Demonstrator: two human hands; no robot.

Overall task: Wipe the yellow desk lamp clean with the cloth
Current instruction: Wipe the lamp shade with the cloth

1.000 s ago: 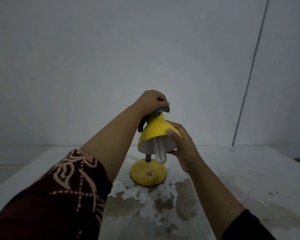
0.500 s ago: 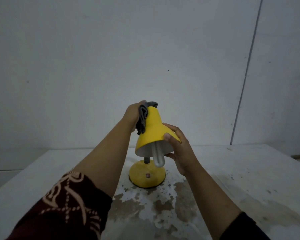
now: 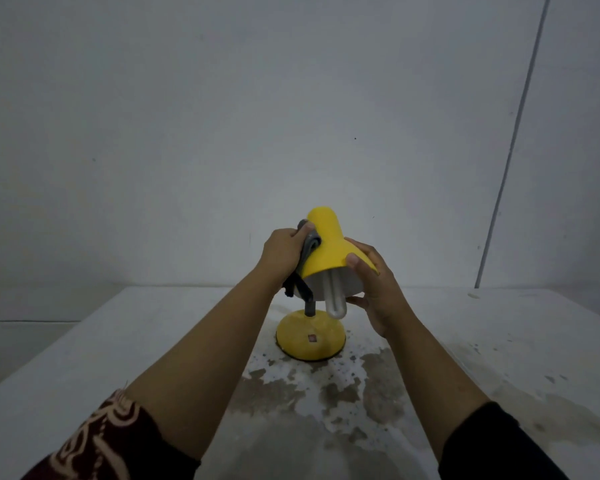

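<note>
Yellow desk lamp (image 3: pixel 310 341) near the table's (image 3: pixel 84 358) far edge.
Our left hand (image 3: pixel 281 254) grips the grey cloth (image 3: pixel 310 244) against its shade (image 3: pixel 329 251); our right hand (image 3: pixel 378 292) clasps the other side.

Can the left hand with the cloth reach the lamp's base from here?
Probably yes. The left hand presses the cloth on the left side of the shade; the base sits uncovered below, with only the dark neck nearby.

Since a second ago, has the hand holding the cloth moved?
Yes. The left hand with the cloth has slid off the top of the shade, down and leftward relative to the lamp base, and now presses its left side.
</note>
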